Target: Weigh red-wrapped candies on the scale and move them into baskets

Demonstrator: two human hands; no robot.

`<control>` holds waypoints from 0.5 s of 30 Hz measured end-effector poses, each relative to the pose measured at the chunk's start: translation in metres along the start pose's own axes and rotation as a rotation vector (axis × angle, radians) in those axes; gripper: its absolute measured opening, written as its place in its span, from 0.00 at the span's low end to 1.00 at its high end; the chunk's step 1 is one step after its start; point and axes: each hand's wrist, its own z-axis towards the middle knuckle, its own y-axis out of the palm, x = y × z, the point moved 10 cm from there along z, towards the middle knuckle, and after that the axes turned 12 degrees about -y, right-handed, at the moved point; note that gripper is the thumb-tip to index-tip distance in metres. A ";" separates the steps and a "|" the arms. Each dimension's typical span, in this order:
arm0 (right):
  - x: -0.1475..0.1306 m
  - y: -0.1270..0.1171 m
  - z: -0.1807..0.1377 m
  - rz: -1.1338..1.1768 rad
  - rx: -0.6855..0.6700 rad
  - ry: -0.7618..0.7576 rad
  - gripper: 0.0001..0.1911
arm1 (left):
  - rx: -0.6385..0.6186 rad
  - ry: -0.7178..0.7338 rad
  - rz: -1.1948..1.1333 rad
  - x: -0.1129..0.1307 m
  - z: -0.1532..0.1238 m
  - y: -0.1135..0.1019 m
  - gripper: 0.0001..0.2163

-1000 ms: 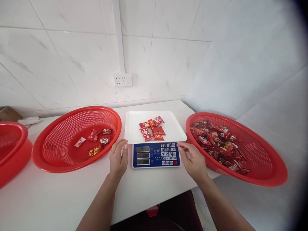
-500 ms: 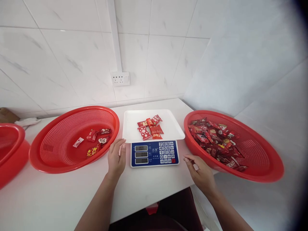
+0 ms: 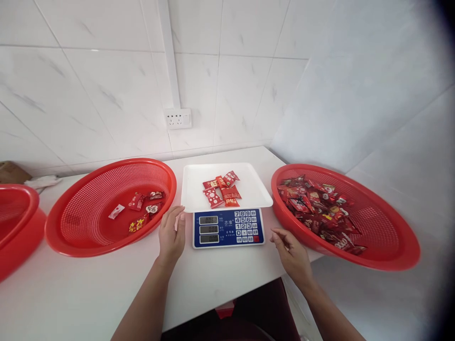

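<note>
A digital scale [image 3: 230, 240] with a blue keypad panel stands on the table, lit digits on its displays. On its white tray [image 3: 192, 185] lie several red-wrapped candies [image 3: 232, 192] in a loose cluster. My left hand [image 3: 172, 237] rests beside the scale's left side, fingers stretched toward the tray's front left corner, holding nothing. To the right of the keypad is my right hand [image 3: 292, 253], its fingers loosely bent with a gap at the thumb and nothing visible in them. It is close to the right red basket [image 3: 384, 237], which holds a heap of wrapped candies [image 3: 316, 203].
Left of the scale, another red basket [image 3: 85, 203] contains a few wrapped candies [image 3: 137, 201]. A further red basket [image 3: 21, 237] is cut off at the left edge. The white table [image 3: 88, 293] meets a tiled wall with a socket [image 3: 178, 118].
The view has shifted slightly. My right hand has turned a little, its fingers bent slightly more; my left hand stays by the tray corner. The candies on the tray lie as before.
</note>
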 end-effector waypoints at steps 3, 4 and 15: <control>0.027 0.006 -0.006 0.174 0.045 0.169 0.22 | 0.028 -0.062 -0.027 -0.007 0.007 -0.008 0.12; 0.033 0.008 -0.008 0.213 0.055 0.199 0.23 | 0.047 -0.106 -0.044 -0.012 0.010 -0.013 0.12; 0.041 0.014 -0.014 0.255 0.045 0.202 0.22 | 0.165 -0.496 -0.294 -0.075 0.063 -0.050 0.12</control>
